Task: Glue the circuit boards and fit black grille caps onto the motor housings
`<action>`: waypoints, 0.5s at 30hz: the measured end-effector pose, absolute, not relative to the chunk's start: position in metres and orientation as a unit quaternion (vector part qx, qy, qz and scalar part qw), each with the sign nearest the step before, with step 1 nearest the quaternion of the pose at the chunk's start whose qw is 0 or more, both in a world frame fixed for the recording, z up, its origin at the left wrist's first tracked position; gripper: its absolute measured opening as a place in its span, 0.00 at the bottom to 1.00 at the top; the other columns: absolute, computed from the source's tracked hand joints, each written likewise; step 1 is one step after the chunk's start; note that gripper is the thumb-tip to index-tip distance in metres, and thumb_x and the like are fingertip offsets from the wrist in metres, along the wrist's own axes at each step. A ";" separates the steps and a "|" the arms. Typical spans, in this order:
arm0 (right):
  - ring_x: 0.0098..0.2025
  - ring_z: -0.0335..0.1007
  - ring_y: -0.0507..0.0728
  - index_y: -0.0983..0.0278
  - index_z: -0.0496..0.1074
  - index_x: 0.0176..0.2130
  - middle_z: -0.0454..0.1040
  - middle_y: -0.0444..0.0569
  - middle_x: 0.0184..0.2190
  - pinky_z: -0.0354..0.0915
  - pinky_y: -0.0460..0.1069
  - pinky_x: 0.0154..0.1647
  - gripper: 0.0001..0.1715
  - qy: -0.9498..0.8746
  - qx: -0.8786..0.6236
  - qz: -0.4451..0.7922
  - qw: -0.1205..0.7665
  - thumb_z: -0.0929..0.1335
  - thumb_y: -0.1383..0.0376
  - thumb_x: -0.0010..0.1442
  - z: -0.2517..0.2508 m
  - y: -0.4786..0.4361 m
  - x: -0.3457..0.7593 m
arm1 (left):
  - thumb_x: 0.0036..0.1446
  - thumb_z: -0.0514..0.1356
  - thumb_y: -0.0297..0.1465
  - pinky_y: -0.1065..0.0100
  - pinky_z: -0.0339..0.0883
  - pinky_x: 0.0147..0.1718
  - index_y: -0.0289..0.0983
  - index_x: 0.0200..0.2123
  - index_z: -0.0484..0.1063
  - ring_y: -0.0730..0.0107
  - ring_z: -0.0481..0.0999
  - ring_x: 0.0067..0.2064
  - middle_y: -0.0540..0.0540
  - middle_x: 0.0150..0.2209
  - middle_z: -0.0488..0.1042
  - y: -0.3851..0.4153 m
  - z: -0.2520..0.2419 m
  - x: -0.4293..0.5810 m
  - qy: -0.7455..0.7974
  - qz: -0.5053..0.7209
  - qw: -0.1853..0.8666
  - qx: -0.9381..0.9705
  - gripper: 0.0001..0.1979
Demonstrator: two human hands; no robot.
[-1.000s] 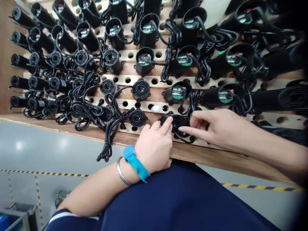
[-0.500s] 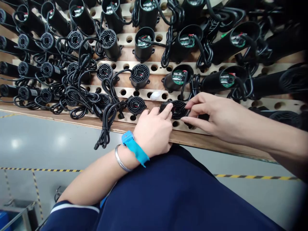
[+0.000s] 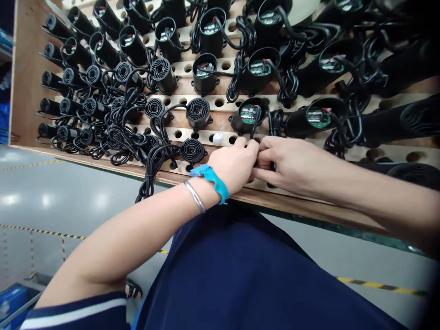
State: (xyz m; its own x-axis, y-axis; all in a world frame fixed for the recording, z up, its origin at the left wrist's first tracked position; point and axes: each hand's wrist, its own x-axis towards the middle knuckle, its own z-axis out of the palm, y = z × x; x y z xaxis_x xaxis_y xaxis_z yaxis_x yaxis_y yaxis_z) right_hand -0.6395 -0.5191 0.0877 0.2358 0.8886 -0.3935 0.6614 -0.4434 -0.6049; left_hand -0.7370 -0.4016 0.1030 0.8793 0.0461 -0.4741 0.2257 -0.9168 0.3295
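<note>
At the front row of the wooden tray, my left hand (image 3: 235, 166) is closed, its fingers curled over the spot of a black cylindrical housing with a slotted round cap, now almost wholly covered by both hands. My right hand (image 3: 288, 160) meets it from the right, thumb and fingers pinched at the same housing; the fingertips are partly hidden. To the left sits another slotted cap (image 3: 192, 151). Just behind my hands stands an open black housing (image 3: 250, 114) showing a green circuit board and a cable. A small white nozzle-like piece (image 3: 217, 138) lies beside my left hand.
Rows of black housings with coiled black cables (image 3: 151, 169) fill the wooden tray (image 3: 165, 176); some are capped, others open. Cables hang over the front edge at left. Pale strips with round holes run between rows. Yellow-black tape (image 3: 381, 285) marks the grey floor.
My left hand has moved right and forward over the cap, which is now hidden. The right hand has closed in against it. The view has shifted, showing more of the tray's left end.
</note>
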 end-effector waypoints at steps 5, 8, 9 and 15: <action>0.29 0.65 0.53 0.66 0.73 0.24 0.67 0.56 0.40 0.65 0.50 0.27 0.25 -0.551 -0.763 0.261 0.217 0.60 0.55 0.64 0.071 -0.537 -0.644 | 0.58 0.59 0.31 0.65 0.69 0.29 0.35 0.50 0.63 0.61 0.77 0.36 0.44 0.45 0.70 -0.402 0.101 -0.732 0.060 -0.240 0.162 0.955 0.17; 0.28 0.67 0.53 0.66 0.74 0.27 0.69 0.56 0.42 0.66 0.50 0.28 0.24 -0.596 -0.738 0.231 0.215 0.59 0.59 0.66 0.065 -0.543 -0.642 | 0.57 0.62 0.32 0.65 0.69 0.30 0.36 0.52 0.61 0.61 0.77 0.38 0.44 0.47 0.70 -0.402 0.101 -0.729 0.074 -0.254 0.161 0.951 0.21; 0.28 0.67 0.53 0.67 0.74 0.27 0.70 0.56 0.39 0.65 0.50 0.28 0.24 -0.610 -0.729 0.227 0.214 0.58 0.60 0.66 0.064 -0.544 -0.640 | 0.57 0.62 0.32 0.65 0.69 0.30 0.36 0.52 0.61 0.61 0.77 0.39 0.44 0.47 0.71 -0.402 0.101 -0.728 0.077 -0.260 0.162 0.949 0.21; 0.27 0.69 0.52 0.67 0.72 0.24 0.73 0.53 0.35 0.62 0.48 0.27 0.22 -0.648 -0.675 0.248 0.251 0.60 0.63 0.64 0.057 -0.542 -0.624 | 0.55 0.63 0.37 0.63 0.69 0.30 0.35 0.49 0.60 0.58 0.77 0.38 0.44 0.45 0.72 -0.401 0.097 -0.723 0.074 -0.276 0.163 0.944 0.22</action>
State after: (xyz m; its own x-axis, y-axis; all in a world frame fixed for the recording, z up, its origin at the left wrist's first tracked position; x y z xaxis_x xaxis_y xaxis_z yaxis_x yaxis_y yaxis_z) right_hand -0.6244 -0.5425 0.0571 0.0366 0.9993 -0.0097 0.7509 -0.0340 -0.6595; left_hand -0.7234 -0.4010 0.0966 0.8364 0.0503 -0.5459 0.2308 -0.9355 0.2674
